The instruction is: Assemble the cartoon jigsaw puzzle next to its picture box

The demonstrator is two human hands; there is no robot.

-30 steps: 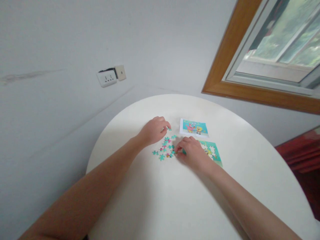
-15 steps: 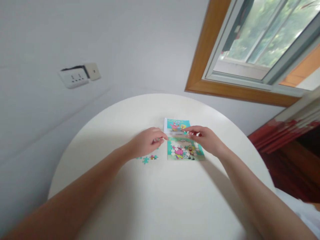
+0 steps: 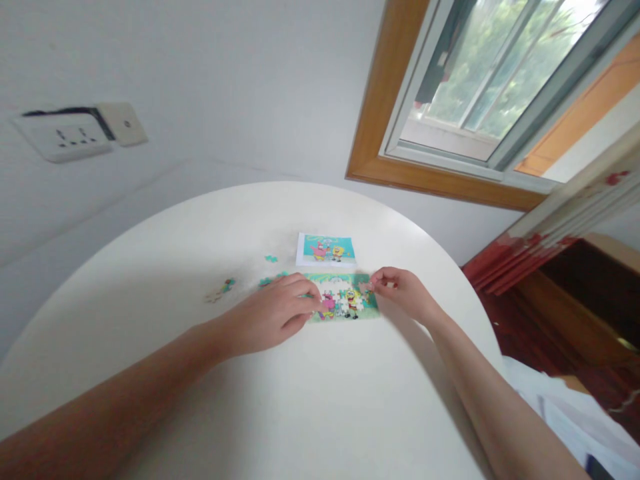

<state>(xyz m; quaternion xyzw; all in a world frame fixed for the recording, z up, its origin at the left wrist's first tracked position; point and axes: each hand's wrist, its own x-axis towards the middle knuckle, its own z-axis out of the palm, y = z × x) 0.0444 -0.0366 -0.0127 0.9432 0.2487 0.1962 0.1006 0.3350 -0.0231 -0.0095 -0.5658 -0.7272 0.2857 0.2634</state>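
A small cartoon jigsaw puzzle [image 3: 345, 299] lies partly assembled on the round white table [image 3: 310, 400]. My left hand [image 3: 273, 313] rests on its left edge, fingers curled and pressing down on it. My right hand [image 3: 403, 290] is at the puzzle's right edge, fingers pinched on a small puzzle piece [image 3: 367, 287]. Just behind the puzzle lies a reference picture card [image 3: 326, 249] with the same cartoon. Loose teal pieces [image 3: 271, 259] lie to the left of the card, and a few more loose pieces [image 3: 223, 288] are scattered further left.
A white wall with a power socket [image 3: 65, 137] stands behind the table. A wood-framed window [image 3: 450, 100] is at the upper right. Red-and-white curtain fabric [image 3: 550, 233] and dark wooden furniture are to the right of the table edge.
The view swung left to right across the table. My right hand left the loose pieces, carried a piece over to the puzzle's right edge. My left hand moved onto the puzzle's left edge.
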